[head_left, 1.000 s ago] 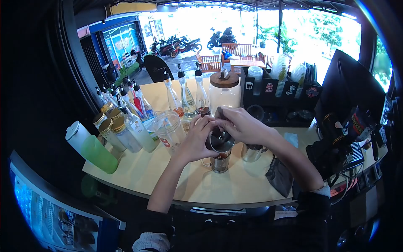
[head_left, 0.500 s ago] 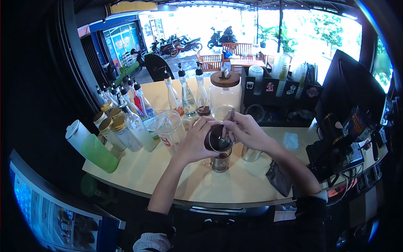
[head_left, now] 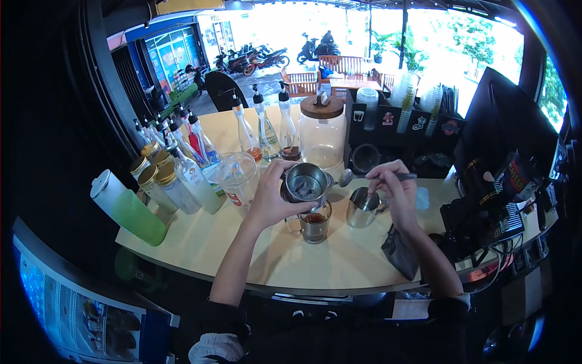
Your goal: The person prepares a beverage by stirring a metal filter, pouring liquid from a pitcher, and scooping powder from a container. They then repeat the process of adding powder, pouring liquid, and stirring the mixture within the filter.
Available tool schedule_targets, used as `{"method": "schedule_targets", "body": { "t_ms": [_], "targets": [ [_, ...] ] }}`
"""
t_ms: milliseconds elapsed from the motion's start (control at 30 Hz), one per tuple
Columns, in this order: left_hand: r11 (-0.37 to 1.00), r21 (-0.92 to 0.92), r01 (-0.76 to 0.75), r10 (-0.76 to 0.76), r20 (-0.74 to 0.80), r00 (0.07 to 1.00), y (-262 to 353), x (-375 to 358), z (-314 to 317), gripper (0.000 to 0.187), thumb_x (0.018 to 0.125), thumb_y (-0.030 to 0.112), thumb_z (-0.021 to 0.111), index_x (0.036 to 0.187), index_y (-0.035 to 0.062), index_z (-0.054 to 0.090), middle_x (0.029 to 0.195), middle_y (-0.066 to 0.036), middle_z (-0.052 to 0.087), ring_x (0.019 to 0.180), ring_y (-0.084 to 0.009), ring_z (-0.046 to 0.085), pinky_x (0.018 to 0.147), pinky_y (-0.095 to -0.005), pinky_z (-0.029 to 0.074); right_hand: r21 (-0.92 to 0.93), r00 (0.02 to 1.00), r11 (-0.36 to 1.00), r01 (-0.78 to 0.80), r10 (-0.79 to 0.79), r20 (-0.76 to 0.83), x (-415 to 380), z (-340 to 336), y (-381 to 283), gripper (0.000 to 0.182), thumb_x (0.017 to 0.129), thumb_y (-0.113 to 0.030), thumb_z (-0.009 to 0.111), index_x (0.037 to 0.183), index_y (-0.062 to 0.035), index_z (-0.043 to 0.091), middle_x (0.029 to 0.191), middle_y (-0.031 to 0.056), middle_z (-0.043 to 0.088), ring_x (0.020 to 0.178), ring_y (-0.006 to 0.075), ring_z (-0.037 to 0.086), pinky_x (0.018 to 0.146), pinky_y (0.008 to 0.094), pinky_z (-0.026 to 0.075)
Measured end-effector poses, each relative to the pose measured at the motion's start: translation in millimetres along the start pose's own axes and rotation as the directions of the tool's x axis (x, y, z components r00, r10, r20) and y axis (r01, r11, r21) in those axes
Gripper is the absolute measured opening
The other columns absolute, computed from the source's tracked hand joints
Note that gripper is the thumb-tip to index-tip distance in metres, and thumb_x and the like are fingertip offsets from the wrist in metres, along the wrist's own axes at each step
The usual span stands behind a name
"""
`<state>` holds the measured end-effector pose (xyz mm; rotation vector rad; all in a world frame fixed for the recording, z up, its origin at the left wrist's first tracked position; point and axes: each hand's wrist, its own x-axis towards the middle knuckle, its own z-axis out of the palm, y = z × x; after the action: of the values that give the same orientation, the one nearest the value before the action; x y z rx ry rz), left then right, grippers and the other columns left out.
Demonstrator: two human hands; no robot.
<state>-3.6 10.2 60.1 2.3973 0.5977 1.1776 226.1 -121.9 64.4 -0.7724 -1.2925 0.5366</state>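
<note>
My left hand (head_left: 271,199) is wrapped around a metal cup (head_left: 305,183), whose open mouth tips toward me and shows a wet, shiny inside. Just below the cup stands a glass mug (head_left: 315,229) with brown liquid in it, its handle to the left. Between the fingers of my right hand (head_left: 394,189) lies a spoon (head_left: 345,178), held nearly level. The spoon's bowl points left, just off the cup's right side. A steel milk pitcher (head_left: 362,209) stands on the counter below and left of my right hand.
Pump bottles (head_left: 262,130), a lidded glass jar (head_left: 323,139) and a clear plastic pitcher (head_left: 235,176) stand behind and left. A green-and-white bottle (head_left: 130,209) is by the left edge. A dark cloth (head_left: 400,252) lies at right, near the coffee equipment (head_left: 485,212).
My right hand has drawn the spoon out of the metal cup and moved right. The cup in my left hand has shifted slightly left, and its inside now faces me.
</note>
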Motion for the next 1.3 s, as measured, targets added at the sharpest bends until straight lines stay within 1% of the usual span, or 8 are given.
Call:
{"method": "schedule_targets", "body": {
  "t_ms": [200, 267, 433, 633, 767, 833, 1033, 1300],
  "targets": [
    [0.997, -0.050, 0.059, -0.060, -0.020, 0.998, 3.3, -0.1, 0.9, 0.071, 0.054, 0.028, 0.088, 0.112, 0.0039, 0.054, 0.105, -0.008, 0.056, 0.102, -0.0216, 0.056, 0.091, -0.0354, 0.043, -0.138, 0.977, 0.977, -0.165, 0.181, 0.114, -41.9, 1.2, 39.7, 0.016, 0.096, -0.008, 0.048, 0.099, 0.0037, 0.058, 0.086, 0.0082, 0.061, 0.078, 0.0110, 0.059, 0.075, 0.0266, 0.048],
    [0.996, -0.055, 0.064, -0.065, -0.018, 0.998, 0.4, -0.4, 2.0, 0.071, 0.055, 0.028, 0.088, 0.112, 0.0040, 0.054, 0.105, -0.008, 0.057, 0.102, -0.0214, 0.056, 0.092, -0.0356, 0.043, -0.329, 0.955, 0.927, -0.180, 0.244, 0.166, -54.0, 1.8, 53.4, 0.017, 0.096, -0.009, 0.049, 0.102, 0.0025, 0.060, 0.088, 0.0088, 0.063, 0.082, 0.0120, 0.061, 0.076, 0.0270, 0.049],
    [0.994, -0.070, 0.089, -0.091, -0.021, 0.996, 0.3, -2.7, 4.7, 0.070, 0.055, 0.028, 0.088, 0.111, 0.0039, 0.055, 0.106, -0.008, 0.057, 0.102, -0.0210, 0.057, 0.092, -0.0363, 0.043, -0.472, 0.943, 0.878, -0.084, 0.222, 0.247, -74.1, 3.8, 72.6, 0.016, 0.092, -0.008, 0.053, 0.104, 0.0015, 0.061, 0.104, 0.0157, 0.065, 0.098, 0.0267, 0.064, 0.082, 0.0330, 0.050],
    [0.993, -0.079, 0.089, -0.092, -0.028, 0.995, -2.7, -6.7, 11.3, 0.070, 0.054, 0.029, 0.088, 0.110, 0.0033, 0.055, 0.106, -0.008, 0.057, 0.102, -0.0211, 0.057, 0.091, -0.0363, 0.043, -0.579, 0.894, 0.815, 0.026, 0.239, 0.378, -91.5, 0.8, 92.9, 0.025, 0.086, -0.007, 0.060, 0.110, -0.0002, 0.058, 0.118, 0.0175, 0.057, 0.104, 0.0329, 0.058, 0.087, 0.0381, 0.048],
    [0.995, -0.031, 0.090, -0.091, -0.024, 0.996, -1.8, -12.9, 17.2, 0.074, 0.052, 0.033, 0.088, 0.110, 0.0021, 0.054, 0.102, -0.008, 0.057, 0.098, -0.0214, 0.058, 0.088, -0.0357, 0.045, -0.638, 0.833, 0.767, 0.065, 0.310, 0.458, -98.9, -2.4, 95.1, 0.033, 0.083, -0.011, 0.064, 0.113, -0.0011, 0.055, 0.127, 0.0160, 0.051, 0.110, 0.0328, 0.054, 0.091, 0.0399, 0.045],
    [0.996, -0.043, 0.076, -0.078, -0.048, 0.996, -1.7, -15.9, 23.3, 0.076, 0.050, 0.037, 0.089, 0.108, 0.0011, 0.055, 0.098, -0.009, 0.057, 0.093, -0.0215, 0.059, 0.082, -0.0346, 0.047, -0.664, 0.822, 0.717, 0.211, 0.238, 0.518, -102.6, -4.2, 100.8, 0.039, 0.082, -0.017, 0.067, 0.115, -0.0013, 0.053, 0.131, 0.0155, 0.048, 0.114, 0.0328, 0.051, 0.095, 0.0404, 0.042],
    [0.996, -0.034, 0.084, -0.086, -0.052, 0.995, -3.5, -20.5, 31.6, 0.076, 0.050, 0.037, 0.089, 0.108, 0.0021, 0.055, 0.098, -0.008, 0.057, 0.092, -0.0211, 0.059, 0.081, -0.0334, 0.047, -0.675, 0.808, 0.705, 0.217, 0.259, 0.530, -105.4, -4.1, 95.1, 0.051, 0.080, -0.029, 0.069, 0.118, 0.0002, 0.051, 0.135, 0.0183, 0.044, 0.121, 0.0338, 0.046, 0.100, 0.0414, 0.039],
    [0.984, -0.128, 0.124, -0.128, -0.024, 0.992, -13.3, -28.6, 37.2, 0.084, 0.050, 0.033, 0.089, 0.119, 0.0038, 0.049, 0.112, -0.010, 0.056, 0.103, -0.0217, 0.055, 0.092, -0.0351, 0.043, -0.757, 0.852, 0.599, 0.261, 0.226, 0.473, -101.4, 2.8, 67.7, 0.042, 0.082, -0.022, 0.067, 0.115, -0.0021, 0.053, 0.130, 0.0176, 0.047, 0.117, 0.0341, 0.049, 0.098, 0.0406, 0.041]
  ]
}}
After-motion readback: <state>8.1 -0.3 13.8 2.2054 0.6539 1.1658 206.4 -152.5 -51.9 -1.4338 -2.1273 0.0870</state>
